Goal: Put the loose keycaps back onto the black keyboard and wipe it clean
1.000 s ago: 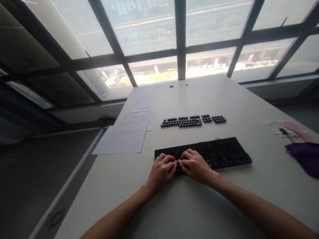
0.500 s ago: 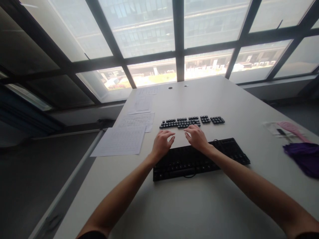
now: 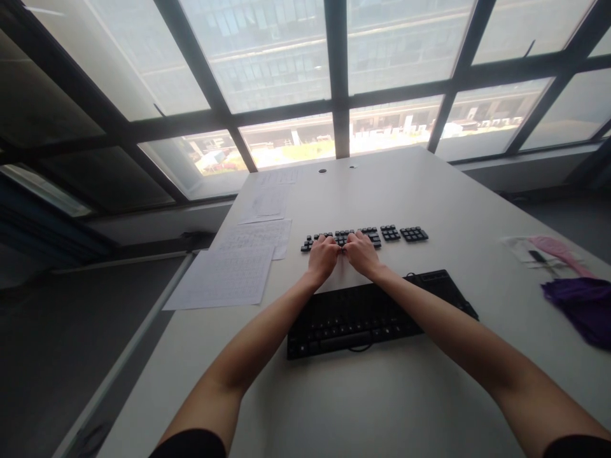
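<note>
Loose black keycaps point(image 3: 390, 233) lie in keyboard-like rows and blocks on the white table. My left hand point(image 3: 324, 256) reaches the near edge of the main block, its fingers curled over the keycaps. Close beside it, almost touching at the thumbs, my right hand point(image 3: 361, 253) is closed on the keycaps too. Just which keycaps are between the fingers is hidden. Nearer to me lies a black keyboard point(image 3: 353, 318), slightly slanted under my forearms. Its upper part looks bare of keys, while keys still show along its near rows.
Printed paper sheets point(image 3: 222, 277) lie along the table's left edge. To the right are a purple cloth point(image 3: 580, 308), a pink item point(image 3: 561, 253) and a small black-ended tool point(image 3: 539, 257) on white material. Large windows point(image 3: 281, 57) stand beyond the table's far edge.
Both hands have moved forward and closer together, from above the gap before the keycaps onto the main block. Their fingers, apart before, have closed. The view has shifted slightly.
</note>
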`<state>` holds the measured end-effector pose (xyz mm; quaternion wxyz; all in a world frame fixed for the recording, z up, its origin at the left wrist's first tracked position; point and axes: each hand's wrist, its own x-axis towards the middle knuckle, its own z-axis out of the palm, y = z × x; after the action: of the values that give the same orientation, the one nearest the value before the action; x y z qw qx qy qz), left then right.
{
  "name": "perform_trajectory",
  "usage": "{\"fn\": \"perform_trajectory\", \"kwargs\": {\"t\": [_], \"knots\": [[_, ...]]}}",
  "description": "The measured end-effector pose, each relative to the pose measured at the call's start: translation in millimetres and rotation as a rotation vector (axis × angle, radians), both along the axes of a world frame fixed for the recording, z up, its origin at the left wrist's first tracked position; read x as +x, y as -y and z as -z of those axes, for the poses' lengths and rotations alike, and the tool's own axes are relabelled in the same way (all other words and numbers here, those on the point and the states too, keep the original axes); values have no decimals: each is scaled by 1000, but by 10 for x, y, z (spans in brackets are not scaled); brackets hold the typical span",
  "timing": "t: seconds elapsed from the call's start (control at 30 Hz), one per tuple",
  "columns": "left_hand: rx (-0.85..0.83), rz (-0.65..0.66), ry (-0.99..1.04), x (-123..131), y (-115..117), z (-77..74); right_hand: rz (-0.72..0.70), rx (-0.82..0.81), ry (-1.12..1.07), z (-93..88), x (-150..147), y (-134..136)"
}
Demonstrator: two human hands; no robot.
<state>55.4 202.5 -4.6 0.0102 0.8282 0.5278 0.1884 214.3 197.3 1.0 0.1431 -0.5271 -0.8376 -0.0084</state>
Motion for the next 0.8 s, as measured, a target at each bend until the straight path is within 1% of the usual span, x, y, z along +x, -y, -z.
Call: {"fn": "perform_trajectory", "kwargs": {"t": [0.1,0.23,0.33,0.43,0.5,0.6,0.7,0.8], "knots": [[-13,10,20,-22,28,-14,-54,17,-2,2,-2,-3],[-42,4,61,-66,80,-54,-136,-5,-40,16,-7,11],[-49,-20,117,-140,214,-114,-141,-17,-121,7,26,120],[-79,7,304,-243,523,-208,-138,3,-327,-21,116,404],[-116,58,438,-304,815,-274,-175,-9,-505,-36,192,683],[-205,91,526,-349,1262,-328,-240,-96,-705,-30,284,1127],[-271,113,567,-341,1563,-286,-282,-161,-804,12,315,1445],[-277,127,565,-311,1677,-186,-312,-170,-808,60,306,1569]]}}
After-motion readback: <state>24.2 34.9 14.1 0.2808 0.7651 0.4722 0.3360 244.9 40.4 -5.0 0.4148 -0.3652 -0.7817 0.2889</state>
